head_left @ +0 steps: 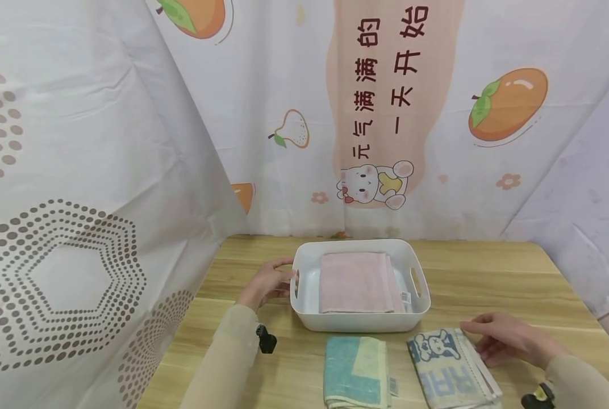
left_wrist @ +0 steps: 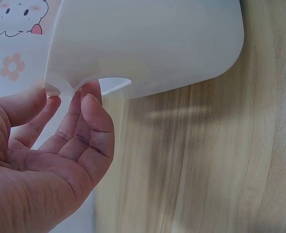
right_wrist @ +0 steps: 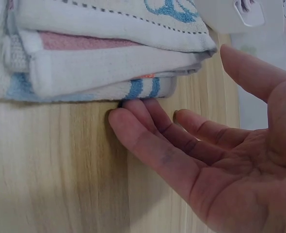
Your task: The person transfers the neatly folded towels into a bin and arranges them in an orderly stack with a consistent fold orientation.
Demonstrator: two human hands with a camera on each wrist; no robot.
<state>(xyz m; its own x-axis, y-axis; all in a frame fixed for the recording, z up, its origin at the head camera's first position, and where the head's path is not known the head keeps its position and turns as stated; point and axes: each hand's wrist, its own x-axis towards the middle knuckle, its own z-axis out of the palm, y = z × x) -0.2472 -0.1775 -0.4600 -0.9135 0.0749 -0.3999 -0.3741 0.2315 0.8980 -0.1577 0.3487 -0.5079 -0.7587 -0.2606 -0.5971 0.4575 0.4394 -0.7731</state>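
A white plastic basket (head_left: 361,322) stands on the table with a folded pink towel (head_left: 353,282) lying in it. My left hand (head_left: 267,282) holds the basket's left end; in the left wrist view, its thumb and fingers pinch the rim at the handle slot. In front of the basket, to the right, lies a folded towel (head_left: 447,369) in blue, white and cream with a rabbit figure. Beside its right edge is my right hand (head_left: 509,339), palm up and fingers loosely bent. Some fingertips reach the towel's lower edge (right_wrist: 99,92) in the right wrist view; the thumb stays off it.
A folded teal and yellow towel (head_left: 353,369) lies left of the rabbit towel, in front of the basket. The wooden table (head_left: 499,272) ends at a printed curtain (head_left: 284,170) at the back, with another patterned sheet (head_left: 79,170) along the left.
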